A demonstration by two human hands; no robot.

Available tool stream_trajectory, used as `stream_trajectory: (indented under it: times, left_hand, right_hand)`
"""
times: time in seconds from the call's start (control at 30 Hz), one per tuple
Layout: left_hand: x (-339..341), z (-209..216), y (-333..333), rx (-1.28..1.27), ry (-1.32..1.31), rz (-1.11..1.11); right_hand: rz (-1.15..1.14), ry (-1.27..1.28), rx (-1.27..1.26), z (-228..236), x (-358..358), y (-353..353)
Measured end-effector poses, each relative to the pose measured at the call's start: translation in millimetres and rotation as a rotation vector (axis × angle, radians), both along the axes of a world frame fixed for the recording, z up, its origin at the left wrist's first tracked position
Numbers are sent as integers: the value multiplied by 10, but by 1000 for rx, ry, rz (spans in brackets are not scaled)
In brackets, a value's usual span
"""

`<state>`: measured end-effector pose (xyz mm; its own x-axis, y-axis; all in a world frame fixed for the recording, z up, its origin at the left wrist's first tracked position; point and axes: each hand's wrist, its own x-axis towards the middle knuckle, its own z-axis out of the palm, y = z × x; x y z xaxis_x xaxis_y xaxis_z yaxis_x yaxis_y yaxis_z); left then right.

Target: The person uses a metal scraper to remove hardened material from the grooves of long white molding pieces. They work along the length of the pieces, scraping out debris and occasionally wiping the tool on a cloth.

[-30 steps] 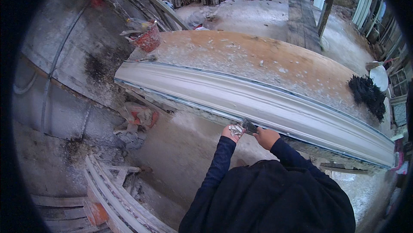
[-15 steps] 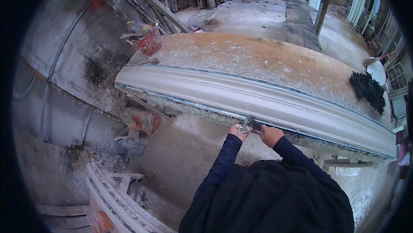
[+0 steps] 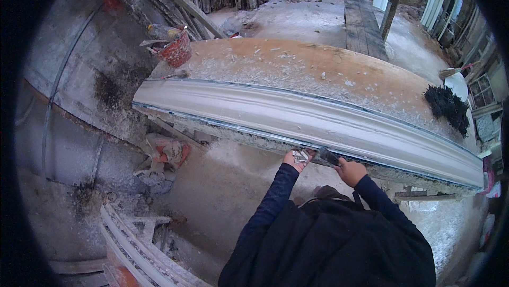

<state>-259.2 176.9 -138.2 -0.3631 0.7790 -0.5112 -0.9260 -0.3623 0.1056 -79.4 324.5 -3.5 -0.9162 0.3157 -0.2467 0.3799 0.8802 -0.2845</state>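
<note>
A long white plaster moulding [image 3: 254,108] with lengthwise ridges lies across the bench, with dark, shiny strips along its edges. At its near edge, my left hand [image 3: 291,164] is cupped palm up, holding small white plaster scraps [image 3: 302,156]. My right hand [image 3: 352,172] is closed round the handle of a dark, flat-bladed scraper [image 3: 329,156]. The blade points left toward the scraps, close to the bench edge, and a small gap shows between it and my left palm. My right fingers partly hide the scraper's handle.
Behind the moulding, the wooden bench top [image 3: 318,54] is strewn with plaster crumbs. A red bucket [image 3: 176,51] stands at its far left, and a heap of black bristly fibre [image 3: 447,109] lies at the right. Curved white mouldings [image 3: 135,250] are at lower left, near a crumpled bag [image 3: 164,154].
My right hand has drawn the scraper right, away from my left palm, which keeps the scraps. The whole view has shifted slightly.
</note>
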Motion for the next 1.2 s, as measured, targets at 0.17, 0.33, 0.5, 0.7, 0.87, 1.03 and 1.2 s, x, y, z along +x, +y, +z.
stream_trajectory:
  times: [0.17, 0.33, 0.5, 0.7, 0.87, 1.03, 1.2]
  left_hand:
    - [-50, -145, -140, 15, -4, 74]
    - [-14, -24, -161, -55, -35, 27]
    - [77, -90, -157, -66, -49, 49]
    - [-17, -221, -215, -48, -38, 125]
    - [-60, -150, -270, -55, -52, 163]
    - [-62, 29, -224, -149, -36, 142]
    - [-200, -50, -325, -122, -7, 167]
  right_hand:
    - [12, 12, -82, -28, -312, -268]
    - [-10, -9, -92, 91, -157, -48]
    - [5, -51, -65, 159, 1, 122]
    - [88, 25, -114, -25, -445, -221]
    - [83, -1, -151, 48, -334, -51]
    - [106, -79, -170, 120, -360, 51]
    - [165, 42, -209, -60, -872, -216]
